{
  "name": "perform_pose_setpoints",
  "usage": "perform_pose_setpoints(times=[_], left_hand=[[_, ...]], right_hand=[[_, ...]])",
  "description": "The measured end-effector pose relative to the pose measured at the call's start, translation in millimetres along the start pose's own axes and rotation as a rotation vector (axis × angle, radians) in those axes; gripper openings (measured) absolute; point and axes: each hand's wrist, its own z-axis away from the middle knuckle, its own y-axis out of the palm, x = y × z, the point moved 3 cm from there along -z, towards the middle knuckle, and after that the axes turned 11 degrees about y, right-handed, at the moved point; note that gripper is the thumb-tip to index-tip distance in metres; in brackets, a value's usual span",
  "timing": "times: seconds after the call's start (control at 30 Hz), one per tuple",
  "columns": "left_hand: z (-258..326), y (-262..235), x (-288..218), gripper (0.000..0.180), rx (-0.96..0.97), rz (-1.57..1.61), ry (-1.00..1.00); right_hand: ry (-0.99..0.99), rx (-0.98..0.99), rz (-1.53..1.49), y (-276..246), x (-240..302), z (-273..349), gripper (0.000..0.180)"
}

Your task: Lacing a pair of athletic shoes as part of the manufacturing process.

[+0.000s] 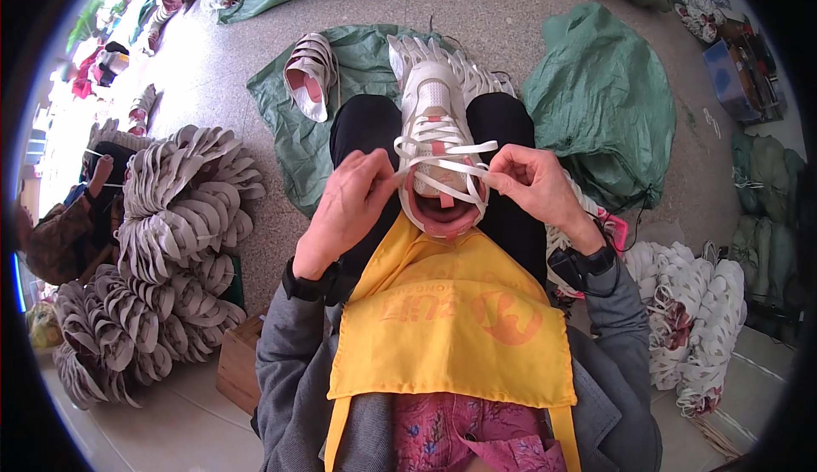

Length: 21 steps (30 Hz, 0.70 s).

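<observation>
A white and beige sneaker upper (pixel 434 91) with pink lining rests between my knees, its toe pointing away and its opening facing me. White shoelaces (pixel 448 150) cross over its tongue in loose loops. My left hand (pixel 351 201) is closed, thumb and fingertips pinching the lace at the left side of the opening. On the other side, my right hand (pixel 539 186) pinches the lace between thumb and forefinger. Both hands are just above the upper's collar, level with each other. A yellow apron (pixel 451 336) covers my lap below the upper.
Another upper (pixel 310 79) lies on a green sack (pixel 362 46) ahead, beside a row of white uppers. A second green sack (pixel 600 97) bulges at the right. Grey shoe pieces (pixel 179 200) are stacked left, near a wooden box (pixel 241 363); bundled white uppers (pixel 698 319) lie right.
</observation>
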Motion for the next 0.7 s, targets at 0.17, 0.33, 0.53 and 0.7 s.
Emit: perform_pose_setpoints(times=[0.17, 0.33, 0.53, 0.7], left_hand=[[-3, 2, 2, 0.025, -0.022, 0.866, -0.106], [-14, -2, 3, 0.031, -0.040, 0.880, -0.135], [-16, -1, 8, 0.030, -0.078, 0.986, -0.211], [-7, -1, 14, 0.029, -0.095, 0.795, -0.259]], right_hand=[[0.003, 0.031, -0.118, 3, 2, 0, 0.010], [0.024, 0.026, -0.106, 5, 2, 0, 0.009], [0.080, 0.052, -0.077, -4, 1, 2, 0.012], [-0.019, 0.058, -0.116, -10, -10, 0, 0.012]])
